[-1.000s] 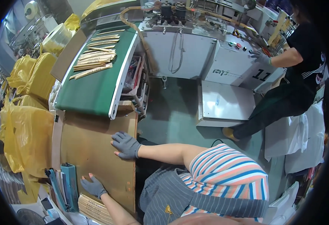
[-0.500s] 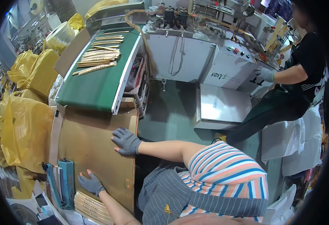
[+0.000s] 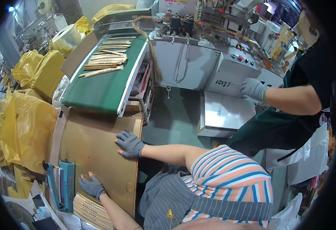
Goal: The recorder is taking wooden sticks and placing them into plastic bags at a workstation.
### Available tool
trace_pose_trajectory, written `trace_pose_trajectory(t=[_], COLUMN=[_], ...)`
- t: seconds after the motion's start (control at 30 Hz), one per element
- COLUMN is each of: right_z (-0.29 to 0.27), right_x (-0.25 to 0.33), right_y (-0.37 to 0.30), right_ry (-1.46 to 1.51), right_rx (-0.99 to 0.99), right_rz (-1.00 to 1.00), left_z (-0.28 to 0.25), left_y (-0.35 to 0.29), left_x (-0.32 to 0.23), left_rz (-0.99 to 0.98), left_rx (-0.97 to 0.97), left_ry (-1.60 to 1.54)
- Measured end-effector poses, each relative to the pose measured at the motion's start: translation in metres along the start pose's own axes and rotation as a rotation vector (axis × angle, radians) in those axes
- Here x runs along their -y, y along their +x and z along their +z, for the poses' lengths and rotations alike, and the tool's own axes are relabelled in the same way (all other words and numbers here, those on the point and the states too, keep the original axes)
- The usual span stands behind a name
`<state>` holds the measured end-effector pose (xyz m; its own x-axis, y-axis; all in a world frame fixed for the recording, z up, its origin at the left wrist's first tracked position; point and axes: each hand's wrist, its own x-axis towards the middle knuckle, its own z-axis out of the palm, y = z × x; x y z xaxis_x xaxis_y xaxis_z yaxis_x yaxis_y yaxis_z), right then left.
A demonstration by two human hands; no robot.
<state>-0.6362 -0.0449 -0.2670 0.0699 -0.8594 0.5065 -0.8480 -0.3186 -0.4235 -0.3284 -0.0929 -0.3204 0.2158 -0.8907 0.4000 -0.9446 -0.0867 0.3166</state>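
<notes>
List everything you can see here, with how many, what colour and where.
Conveyor belt: one, green, upper left
Slim packets: several, tan, on the belt
Tabletop: one, brown, at the belt's near end
Packet stack: one, tan, lower left
Long device: one, blue, at the tabletop's left edge
Wrapped bundles: several, yellow, far left
Film roll: one, whitish, upper left
Machine: one, white, top centre
Control box: one, white, right of centre
Low platform: one, white, on the floor
White bags: count unclear, white, right
Co-worker: one, dark clothes, right
Apron: one, striped grey, bottom centre
Left hand: one, grey glove, on the tabletop
Right hand: one, grey glove, on the tabletop
</notes>
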Motion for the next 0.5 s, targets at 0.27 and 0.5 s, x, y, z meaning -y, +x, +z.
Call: trace_pose_trajectory(t=[0.27,0.5], right_z=[-0.0009,-0.0003], right_x=[0.0012,-0.0001], right_y=[0.0006,0.0012], right_ry=[0.001,0.004], right_rx=[0.018,0.037], right_rz=[0.008,0.017], left_z=[-0.0024,-0.0052], left_y=[-0.0004,-0.0004], left_x=[-0.0033,-0.0063], left_rz=[-0.019,-0.010], left_rx=[0.010,0.017], left_ry=[-0.012,-0.019])
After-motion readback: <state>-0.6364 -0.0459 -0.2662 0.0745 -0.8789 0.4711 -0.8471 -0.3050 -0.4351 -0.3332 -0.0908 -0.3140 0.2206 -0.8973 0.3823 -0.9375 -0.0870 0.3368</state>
